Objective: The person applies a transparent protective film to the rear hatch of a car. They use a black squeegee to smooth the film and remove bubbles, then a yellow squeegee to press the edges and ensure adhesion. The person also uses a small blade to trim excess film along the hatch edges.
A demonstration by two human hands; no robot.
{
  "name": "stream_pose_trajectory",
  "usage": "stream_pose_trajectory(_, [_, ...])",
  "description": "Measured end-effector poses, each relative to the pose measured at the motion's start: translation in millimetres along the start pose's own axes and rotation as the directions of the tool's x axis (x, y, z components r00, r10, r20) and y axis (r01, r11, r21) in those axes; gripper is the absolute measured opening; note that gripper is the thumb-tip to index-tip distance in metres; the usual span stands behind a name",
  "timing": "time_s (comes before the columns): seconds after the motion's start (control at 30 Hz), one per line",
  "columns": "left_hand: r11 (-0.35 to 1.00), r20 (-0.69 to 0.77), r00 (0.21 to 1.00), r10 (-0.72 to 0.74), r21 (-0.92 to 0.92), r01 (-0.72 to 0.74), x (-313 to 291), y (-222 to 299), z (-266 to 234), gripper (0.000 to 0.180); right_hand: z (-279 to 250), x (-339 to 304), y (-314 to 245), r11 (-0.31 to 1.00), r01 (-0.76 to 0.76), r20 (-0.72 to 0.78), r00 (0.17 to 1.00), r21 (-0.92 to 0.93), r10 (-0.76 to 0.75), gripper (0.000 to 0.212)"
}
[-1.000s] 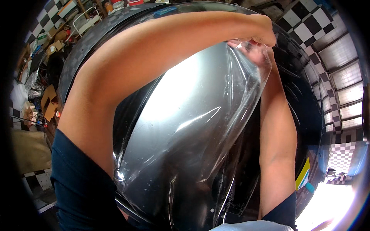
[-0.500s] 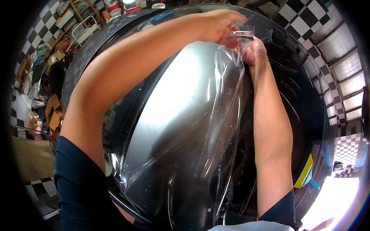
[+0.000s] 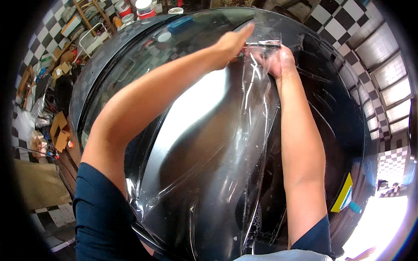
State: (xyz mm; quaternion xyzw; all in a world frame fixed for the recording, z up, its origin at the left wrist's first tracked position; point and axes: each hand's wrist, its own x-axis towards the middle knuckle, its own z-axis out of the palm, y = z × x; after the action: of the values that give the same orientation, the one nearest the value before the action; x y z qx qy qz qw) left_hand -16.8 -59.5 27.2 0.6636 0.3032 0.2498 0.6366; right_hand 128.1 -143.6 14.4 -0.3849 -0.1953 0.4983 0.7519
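Note:
A large sheet of clear film lies in long folds over the glossy dark hood of a car. Both my arms reach to its far end. My right hand is closed on the film's gathered edge, thumb on top. My left hand is at the same edge, its thumb pointing up and its other fingers curled at the film, partly hidden. Between the hands runs a thin dark line along the film; I cannot tell what it is. Near me, the film bunches into creases, with water drops beneath.
The windshield curves away at the far left. A yellow squeegee blade and a teal-handled tool lie at the right edge. Boxes, buckets and a white metal frame clutter the left and back.
My left hand has drawn back left and toward me, its thumb now raised. My right hand has shifted slightly left. The film between them has moved left with its folds.

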Motion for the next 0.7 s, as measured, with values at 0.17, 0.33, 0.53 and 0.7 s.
stream_pose_trajectory(0.17, [0.919,0.342,0.939,0.022,0.362,-0.153,-16,60,-2,0.070,22,-8,5,0.995,0.103,-0.109,0.989,-0.009,-0.104,0.044])
stream_pose_trajectory(0.33, [0.882,0.314,0.949,-0.012,0.451,-0.138,4,56,5,0.026,21,13,2,0.993,0.054,-0.130,0.991,0.104,-0.040,0.040])
stream_pose_trajectory(0.53, [0.709,0.356,0.929,0.095,0.631,-0.315,6,58,-5,0.014,36,4,1,0.997,0.005,-0.129,0.992,0.078,0.005,0.048])
stream_pose_trajectory(0.7, [0.867,0.450,0.884,0.130,0.380,-0.321,-8,72,-7,0.029,35,2,3,0.987,0.004,-0.098,0.995,0.162,0.012,0.047])
